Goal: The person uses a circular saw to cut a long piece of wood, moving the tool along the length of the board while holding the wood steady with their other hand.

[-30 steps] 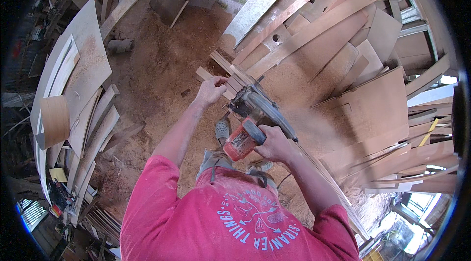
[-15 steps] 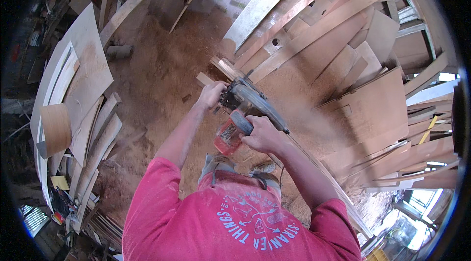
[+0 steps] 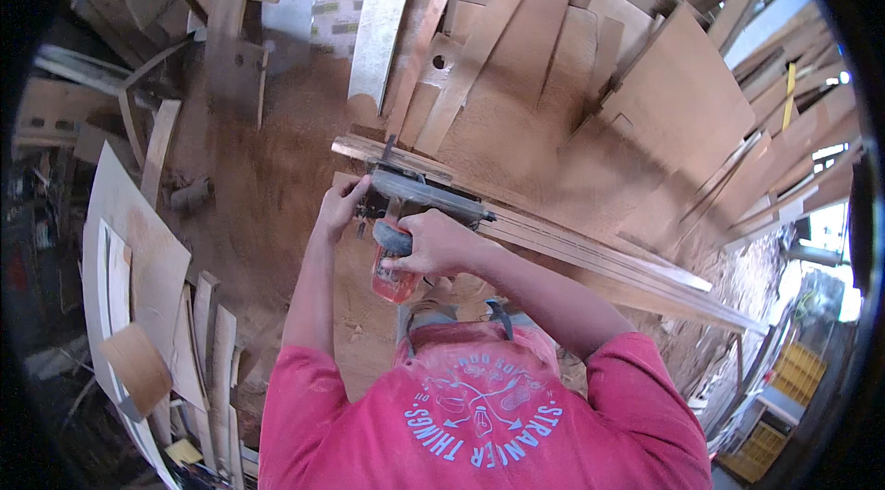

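A circular saw with a red motor body (image 3: 395, 283) and a long grey guard (image 3: 433, 197) rests on long, narrow wooden boards (image 3: 590, 246), close to their left end. My right hand (image 3: 433, 243) is wrapped round its dark rear handle. At the saw's front, my left hand (image 3: 341, 206) is closed against the front edge, thumb on top and fingertips partly hidden. Just beyond that hand a small wood block (image 3: 345, 178) shows. The blade is out of sight beneath the guard.
Sawdust covers the floor (image 3: 277, 241). Plywood sheets (image 3: 682, 84) and planks (image 3: 498, 38) lean at the far side and right. More offcuts (image 3: 138, 259) stack up on the left, with a curved wooden piece (image 3: 136, 368). Yellow crates (image 3: 795, 372) stand at the lower right.
The whole view has turned, so the boards and saw now lie more crosswise and further left. Both hands keep their places on the saw; it has hardly shifted along the boards.
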{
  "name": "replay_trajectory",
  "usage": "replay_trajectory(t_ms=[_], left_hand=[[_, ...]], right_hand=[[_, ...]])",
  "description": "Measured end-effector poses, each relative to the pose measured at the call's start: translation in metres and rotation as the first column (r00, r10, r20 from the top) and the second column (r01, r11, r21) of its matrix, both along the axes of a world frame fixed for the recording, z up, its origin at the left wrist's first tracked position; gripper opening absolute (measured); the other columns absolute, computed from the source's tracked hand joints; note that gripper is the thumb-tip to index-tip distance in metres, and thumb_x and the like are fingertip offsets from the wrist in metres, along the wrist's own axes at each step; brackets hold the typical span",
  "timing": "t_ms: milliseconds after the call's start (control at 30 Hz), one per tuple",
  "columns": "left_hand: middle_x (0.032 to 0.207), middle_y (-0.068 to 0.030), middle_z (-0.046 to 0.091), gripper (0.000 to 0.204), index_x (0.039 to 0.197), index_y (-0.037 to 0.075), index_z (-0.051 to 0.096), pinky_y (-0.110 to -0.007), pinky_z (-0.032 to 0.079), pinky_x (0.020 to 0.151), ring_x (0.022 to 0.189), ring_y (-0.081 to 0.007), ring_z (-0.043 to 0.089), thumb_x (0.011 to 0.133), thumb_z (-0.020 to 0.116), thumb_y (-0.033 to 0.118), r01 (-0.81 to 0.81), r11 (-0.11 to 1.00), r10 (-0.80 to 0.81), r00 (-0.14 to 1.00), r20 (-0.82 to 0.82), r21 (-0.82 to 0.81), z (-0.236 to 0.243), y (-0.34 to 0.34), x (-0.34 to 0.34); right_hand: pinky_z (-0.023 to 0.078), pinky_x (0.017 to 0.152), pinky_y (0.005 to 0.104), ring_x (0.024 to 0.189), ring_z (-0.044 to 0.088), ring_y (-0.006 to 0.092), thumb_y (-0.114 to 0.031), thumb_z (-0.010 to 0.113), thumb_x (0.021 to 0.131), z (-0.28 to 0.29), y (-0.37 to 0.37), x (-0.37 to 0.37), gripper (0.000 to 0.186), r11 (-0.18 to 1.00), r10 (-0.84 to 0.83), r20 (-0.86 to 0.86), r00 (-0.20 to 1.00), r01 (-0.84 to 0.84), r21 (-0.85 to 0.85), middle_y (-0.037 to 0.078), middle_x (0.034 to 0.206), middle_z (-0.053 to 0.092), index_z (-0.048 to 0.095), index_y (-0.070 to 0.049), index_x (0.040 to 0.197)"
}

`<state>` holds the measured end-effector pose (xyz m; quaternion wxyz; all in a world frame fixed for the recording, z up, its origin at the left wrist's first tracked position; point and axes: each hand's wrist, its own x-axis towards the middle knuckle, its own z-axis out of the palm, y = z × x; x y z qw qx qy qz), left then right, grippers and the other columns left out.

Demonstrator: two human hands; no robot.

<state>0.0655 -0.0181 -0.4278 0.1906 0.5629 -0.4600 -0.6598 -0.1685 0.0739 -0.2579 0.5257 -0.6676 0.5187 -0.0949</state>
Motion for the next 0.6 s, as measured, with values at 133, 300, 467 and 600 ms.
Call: replay_trajectory(t_ms=[133,300,467,600], left_hand=[[0.098,-0.0025,0.074,0.050,0.121,0.001,0.075,-0.026,0.049,0.069,0.083,-0.0089,0.064,0.102,0.070,0.047,-0.042,0.999,0.042,0.998,0.053,-0.001,-0.005,-0.002,-0.002],[0.095,-0.0030,0.073,0.050,0.114,0.001,0.075,-0.027,0.049,0.065,0.080,-0.0096,0.064,0.102,0.069,0.049,-0.045,0.999,0.046,0.998,0.041,-0.022,-0.020,0.003,0.009],[0.078,-0.0187,0.070,0.042,0.096,-0.003,0.075,-0.044,0.053,0.069,0.071,-0.0270,0.068,0.097,0.068,0.039,0.257,0.953,-0.079,0.717,0.693,-0.157,0.042,0.075,0.047],[0.108,-0.0270,0.074,0.036,0.109,0.004,0.078,-0.051,0.055,0.098,0.108,-0.0429,0.072,0.092,0.058,0.029,0.736,0.572,-0.809,0.435,0.395,0.361,0.114,0.183,0.027]], right_hand=[[0.058,0.081,0.0517,0.087,0.073,0.0440,-0.068,0.074,0.085,0.007,0.016,0.010,0.070,0.988,-0.146,-0.191,0.971,0.134,-0.076,0.025,0.090,0.074,0.071,0.000,0.101],[0.058,0.084,0.0527,0.088,0.073,0.0456,-0.064,0.068,0.091,0.002,0.022,0.014,0.067,0.989,-0.147,-0.169,0.975,0.141,-0.048,0.027,0.090,0.074,0.070,0.002,0.100],[0.058,0.085,0.0527,0.089,0.073,0.0464,-0.062,0.071,0.089,0.000,0.012,0.006,0.069,0.991,-0.113,-0.082,0.990,0.107,-0.075,0.030,0.092,0.074,0.072,0.005,0.107],[0.057,0.086,0.0524,0.090,0.073,0.0460,-0.059,0.074,0.088,0.007,0.007,0.004,0.069,0.996,-0.090,-0.031,0.995,0.090,-0.001,0.030,0.094,0.074,0.072,0.006,0.113]])
